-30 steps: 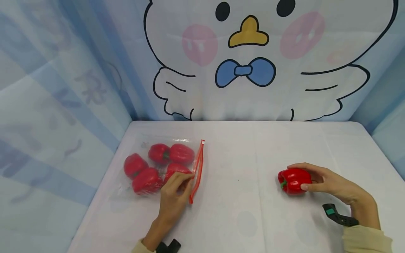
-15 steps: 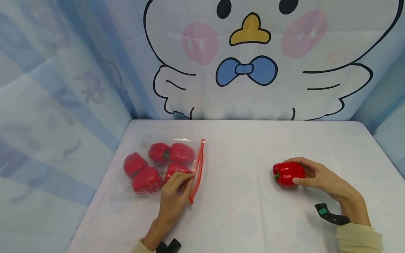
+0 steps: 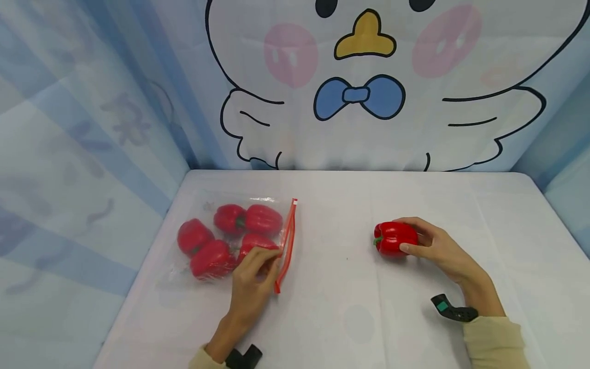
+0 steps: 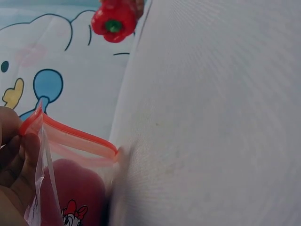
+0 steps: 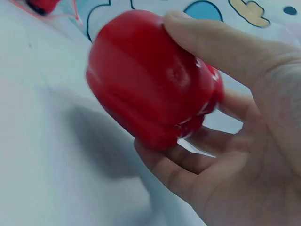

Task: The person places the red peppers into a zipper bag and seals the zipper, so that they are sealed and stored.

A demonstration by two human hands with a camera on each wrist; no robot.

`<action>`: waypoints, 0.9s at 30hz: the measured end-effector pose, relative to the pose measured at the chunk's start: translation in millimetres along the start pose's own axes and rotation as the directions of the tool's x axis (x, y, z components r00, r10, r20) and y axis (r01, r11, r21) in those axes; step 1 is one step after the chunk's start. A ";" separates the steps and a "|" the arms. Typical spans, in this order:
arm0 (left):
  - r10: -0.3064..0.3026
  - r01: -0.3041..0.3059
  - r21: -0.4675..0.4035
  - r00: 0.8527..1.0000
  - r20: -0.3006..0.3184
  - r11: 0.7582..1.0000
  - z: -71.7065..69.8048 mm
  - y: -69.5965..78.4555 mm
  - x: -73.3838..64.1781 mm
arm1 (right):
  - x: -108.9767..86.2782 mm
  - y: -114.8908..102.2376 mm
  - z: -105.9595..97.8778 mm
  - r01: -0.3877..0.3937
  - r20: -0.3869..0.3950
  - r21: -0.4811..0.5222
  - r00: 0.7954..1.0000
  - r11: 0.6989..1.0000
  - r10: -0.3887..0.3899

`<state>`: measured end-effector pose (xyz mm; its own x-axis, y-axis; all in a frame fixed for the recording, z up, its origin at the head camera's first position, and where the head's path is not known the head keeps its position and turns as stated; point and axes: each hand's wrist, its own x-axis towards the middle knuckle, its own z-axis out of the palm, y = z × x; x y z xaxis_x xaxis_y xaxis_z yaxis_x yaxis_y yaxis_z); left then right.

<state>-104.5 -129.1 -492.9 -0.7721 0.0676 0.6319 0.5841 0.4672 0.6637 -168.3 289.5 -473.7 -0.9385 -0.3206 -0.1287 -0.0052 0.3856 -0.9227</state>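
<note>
A clear zip bag (image 3: 203, 201) with a red zip edge (image 3: 290, 230) lies at the left of the table, several red bell peppers (image 3: 262, 219) inside. My left hand (image 3: 252, 279) pinches the bag near its mouth; in the left wrist view the red-edged mouth (image 4: 77, 134) gapes, and one pepper (image 4: 73, 188) shows behind the plastic. On the right, my right hand (image 3: 438, 248) grips another red bell pepper (image 3: 395, 239), its green stem facing left. The right wrist view shows this pepper (image 5: 150, 75) between thumb and fingers, its shadow on the table below.
The white table (image 3: 332, 318) ends at a cartoon-printed cloth backdrop (image 3: 359, 138). A pale blue curtain (image 3: 69, 205) hangs along the left side. Black straps with camera mounts sit on both wrists, the right mount (image 3: 454, 309) above the tabletop.
My right hand has carried the bell pepper left and a little farther back, toward the bag. The left hand has kept its hold on the bag. The head view has tilted slightly.
</note>
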 end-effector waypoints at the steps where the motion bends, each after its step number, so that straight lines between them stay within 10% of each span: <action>1: 0.000 0.000 0.000 1.000 -0.001 1.000 -0.4 0.0 0.3 | 2.5 -2.2 3.3 0.001 -0.002 0.014 1.000 1.000 -0.001; 14: -0.013 0.013 -0.005 1.000 0.008 1.000 0.0 2.2 0.9 | 18.1 -8.8 34.7 0.063 -0.010 0.264 0.998 0.962 -0.062; 27: -0.011 0.011 0.009 1.000 -0.001 1.000 -0.6 0.9 0.6 | 23.2 -17.6 54.0 0.024 0.044 0.591 0.997 0.806 -0.062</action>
<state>-104.3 -129.2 -491.7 -0.7785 0.0618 0.6246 0.5732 0.4756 0.6673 -171.3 228.5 -480.1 -0.9202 -0.3817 -0.0871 0.1774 -0.2081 -0.9619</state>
